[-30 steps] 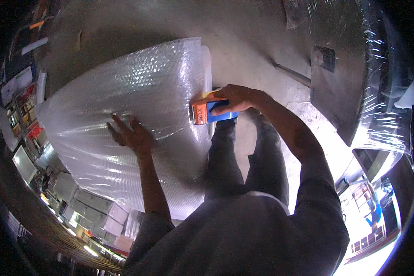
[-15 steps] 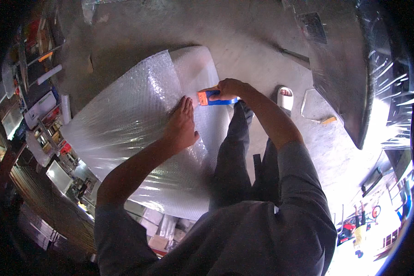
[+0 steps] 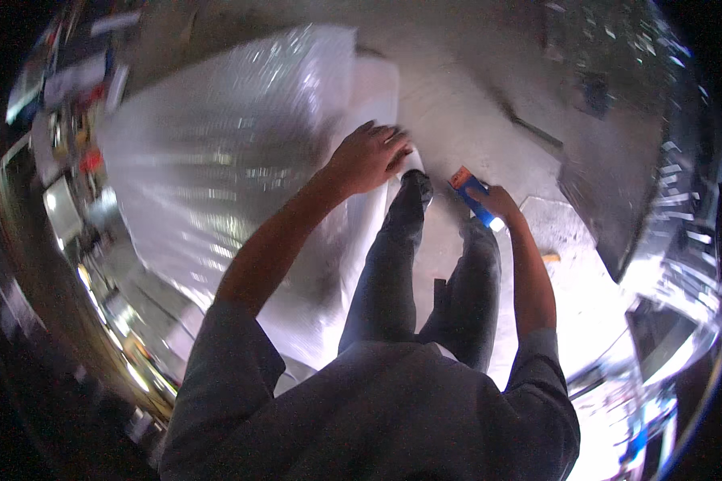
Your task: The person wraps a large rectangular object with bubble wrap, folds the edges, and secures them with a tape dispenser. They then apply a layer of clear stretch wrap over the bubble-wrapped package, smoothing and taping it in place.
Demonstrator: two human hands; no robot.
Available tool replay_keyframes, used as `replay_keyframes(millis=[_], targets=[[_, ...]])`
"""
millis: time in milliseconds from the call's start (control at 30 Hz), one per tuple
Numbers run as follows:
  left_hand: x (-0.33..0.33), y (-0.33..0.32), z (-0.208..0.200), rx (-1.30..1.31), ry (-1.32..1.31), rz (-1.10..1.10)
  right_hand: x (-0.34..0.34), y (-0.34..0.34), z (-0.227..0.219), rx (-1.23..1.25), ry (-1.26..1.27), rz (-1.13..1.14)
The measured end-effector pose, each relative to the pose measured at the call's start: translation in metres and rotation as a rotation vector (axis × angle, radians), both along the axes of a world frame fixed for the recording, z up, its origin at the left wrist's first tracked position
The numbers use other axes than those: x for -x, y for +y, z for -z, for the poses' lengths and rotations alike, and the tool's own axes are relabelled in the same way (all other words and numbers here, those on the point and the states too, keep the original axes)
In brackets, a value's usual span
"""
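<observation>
A large flat bundle covered in clear bubble wrap (image 3: 225, 152) lies to my left and in front of me, with a paler layer (image 3: 375, 88) showing along its right edge. My left hand (image 3: 371, 159) is over that edge, fingers loosely bent and spread, holding nothing; motion smears the fingertips, and I cannot tell whether they touch the wrap. Out to the right, apart from the bundle, my right hand (image 3: 499, 204) grips a blue tape dispenser (image 3: 472, 196) with an orange end that points forward and left.
Grey concrete floor (image 3: 449, 104) stretches ahead. A dark panel (image 3: 610, 168) with shiny wrapping stands at the right, near a small yellowish piece (image 3: 550, 258) on the floor. Cluttered shelving and tools (image 3: 72, 152) line the left side, blurred.
My right hand has pulled the tape dispenser off the wrapped bundle, rightward and back. My left hand has shifted right from the bubble wrap to the bundle's edge. The whole view has swung.
</observation>
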State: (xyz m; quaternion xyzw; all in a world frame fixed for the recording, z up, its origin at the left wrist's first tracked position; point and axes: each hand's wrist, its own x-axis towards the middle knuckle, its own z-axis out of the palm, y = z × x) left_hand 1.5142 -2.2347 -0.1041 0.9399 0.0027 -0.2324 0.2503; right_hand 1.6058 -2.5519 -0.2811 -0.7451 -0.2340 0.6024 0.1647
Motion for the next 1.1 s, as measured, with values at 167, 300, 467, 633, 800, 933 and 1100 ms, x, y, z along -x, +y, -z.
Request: replay_keyframes(millis=[167,300,467,633,800,933,1100], targets=[[0.192,-0.082,-0.098,-0.031,-0.299,-1.287,0.072,-0.009,-0.080,-0.243,0.194,-0.032],[0.301,-0.196,-0.101,0.419,0.078,-1.542,0.143,-0.020,-0.157,-0.448,0.433,-0.236],[0.377,-0.277,-0.113,0.812,0.395,-1.687,0.242,-0.059,-0.200,-0.682,0.456,-0.383],[0.457,-0.306,-0.113,0.658,0.272,-1.735,0.334,-0.090,-0.198,-0.551,0.310,-0.551],[0.536,-0.313,-0.126,0.712,-0.064,-1.734,0.417,-0.102,-0.229,-0.550,0.311,-0.415],[0.576,-0.317,-0.143,0.599,-0.026,-1.752,0.456,-0.115,-0.253,-0.526,0.323,-0.406],[0.627,-0.258,-0.131,-0.426,-0.502,-1.457,0.482,-0.119,-0.238,-0.591,0.280,-0.282]])
